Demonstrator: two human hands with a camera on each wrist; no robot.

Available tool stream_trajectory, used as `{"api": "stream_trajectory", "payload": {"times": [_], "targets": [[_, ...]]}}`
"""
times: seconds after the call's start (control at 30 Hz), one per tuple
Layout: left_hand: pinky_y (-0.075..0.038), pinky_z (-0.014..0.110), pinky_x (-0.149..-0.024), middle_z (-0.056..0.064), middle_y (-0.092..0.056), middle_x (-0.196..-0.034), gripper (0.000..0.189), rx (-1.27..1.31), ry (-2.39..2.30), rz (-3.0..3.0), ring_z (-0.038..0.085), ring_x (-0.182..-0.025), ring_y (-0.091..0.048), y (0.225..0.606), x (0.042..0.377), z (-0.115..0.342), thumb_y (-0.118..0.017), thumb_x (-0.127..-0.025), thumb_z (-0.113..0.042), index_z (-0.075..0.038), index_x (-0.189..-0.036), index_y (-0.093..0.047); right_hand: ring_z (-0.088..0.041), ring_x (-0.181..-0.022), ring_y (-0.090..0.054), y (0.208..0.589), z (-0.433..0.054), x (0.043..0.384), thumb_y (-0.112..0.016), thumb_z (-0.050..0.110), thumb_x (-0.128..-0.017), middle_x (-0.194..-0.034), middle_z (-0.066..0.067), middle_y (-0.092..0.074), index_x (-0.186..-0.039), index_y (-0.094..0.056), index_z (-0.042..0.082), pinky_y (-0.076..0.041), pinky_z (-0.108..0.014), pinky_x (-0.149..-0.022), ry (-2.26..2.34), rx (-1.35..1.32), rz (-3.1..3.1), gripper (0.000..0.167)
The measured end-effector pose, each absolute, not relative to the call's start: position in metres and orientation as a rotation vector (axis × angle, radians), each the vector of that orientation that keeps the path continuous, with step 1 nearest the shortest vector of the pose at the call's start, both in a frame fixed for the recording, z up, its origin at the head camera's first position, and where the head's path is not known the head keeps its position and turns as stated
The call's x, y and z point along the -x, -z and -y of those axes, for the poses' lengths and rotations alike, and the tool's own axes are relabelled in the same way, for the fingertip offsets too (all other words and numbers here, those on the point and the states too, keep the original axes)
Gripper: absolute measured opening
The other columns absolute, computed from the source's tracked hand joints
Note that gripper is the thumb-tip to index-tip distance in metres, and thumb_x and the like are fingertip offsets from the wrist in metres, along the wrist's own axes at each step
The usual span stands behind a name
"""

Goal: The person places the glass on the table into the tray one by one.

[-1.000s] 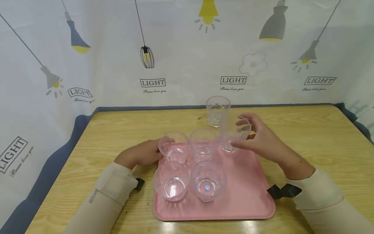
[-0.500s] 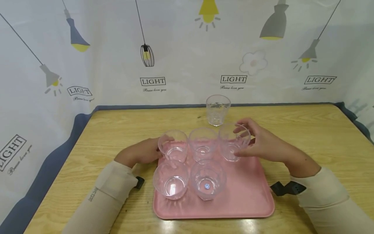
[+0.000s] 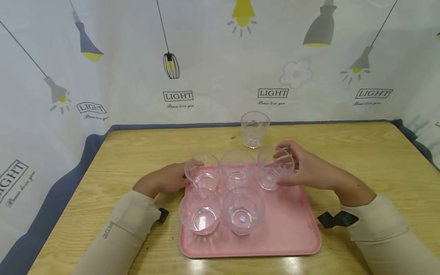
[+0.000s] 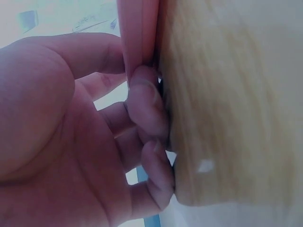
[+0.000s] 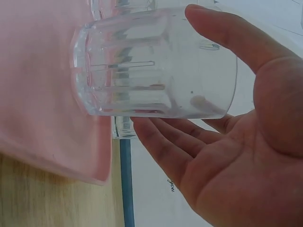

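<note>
A pink tray [image 3: 285,233] lies on the table, bearing several clear cups. My left hand [image 3: 166,178] grips the tray's left edge; in the left wrist view its fingers curl against the pink rim [image 4: 138,33]. With thumb and fingers around it, my right hand [image 3: 311,169] holds a clear cup [image 3: 267,173] upright at the tray's back right corner. The right wrist view shows that cup's base right at the tray surface. Left of it stand a back middle cup [image 3: 237,172] and a back left cup [image 3: 207,179]. In front are a left cup [image 3: 190,217] and a right cup [image 3: 252,208].
Beyond the tray, near the table's back edge, another clear cup [image 3: 254,133] stands upright. A small blue spot [image 3: 242,219] shows at the bottom of the front right cup. A printed white cloth [image 3: 220,68] hangs behind the wooden table [image 3: 144,141].
My right hand has lowered the cup and brought it toward me, onto the tray's back right corner beside the middle cup. The left hand keeps its place at the tray's edge.
</note>
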State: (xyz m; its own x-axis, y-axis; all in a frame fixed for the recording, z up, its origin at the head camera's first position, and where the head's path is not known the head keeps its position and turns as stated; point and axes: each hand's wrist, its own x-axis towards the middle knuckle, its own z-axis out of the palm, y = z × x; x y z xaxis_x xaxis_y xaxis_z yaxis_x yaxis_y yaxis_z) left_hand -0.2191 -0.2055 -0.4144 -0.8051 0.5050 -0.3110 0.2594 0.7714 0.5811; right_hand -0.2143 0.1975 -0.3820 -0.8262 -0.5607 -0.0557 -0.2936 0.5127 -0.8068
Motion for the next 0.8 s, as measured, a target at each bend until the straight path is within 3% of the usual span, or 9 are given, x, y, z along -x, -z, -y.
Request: {"api": "stream_trajectory", "payload": {"times": [0.3,0.8], "targets": [[-0.037,0.054,-0.116,0.01,-0.056,-0.144,0.053,-0.592,-0.725,-2.519,0.031,-0.135,-0.051,0.4129,0.2178,0.2049,-0.056,-0.101,-0.027,-0.02,-0.152,-0.042,-0.038,-0.126,-0.057,0.3835,-0.1999,0.2166,-0.086,0.019,-0.079,-0.139,-0.021,-0.052,-0.144,-0.029,0.006,-0.048,-0.053,-0.101,1.212,0.698,-2.438,0.087],[-0.036,0.056,-0.116,0.012,-0.055,-0.146,0.051,-0.595,-0.711,-2.527,0.034,-0.137,-0.05,0.4133,0.2177,0.2038,-0.054,-0.102,-0.025,-0.019,-0.152,-0.042,-0.033,-0.118,-0.062,0.3857,-0.2009,0.2164,-0.085,0.022,-0.081,-0.138,-0.021,-0.053,-0.148,-0.028,0.011,-0.053,-0.041,-0.094,1.195,0.711,-2.427,0.089]]}}
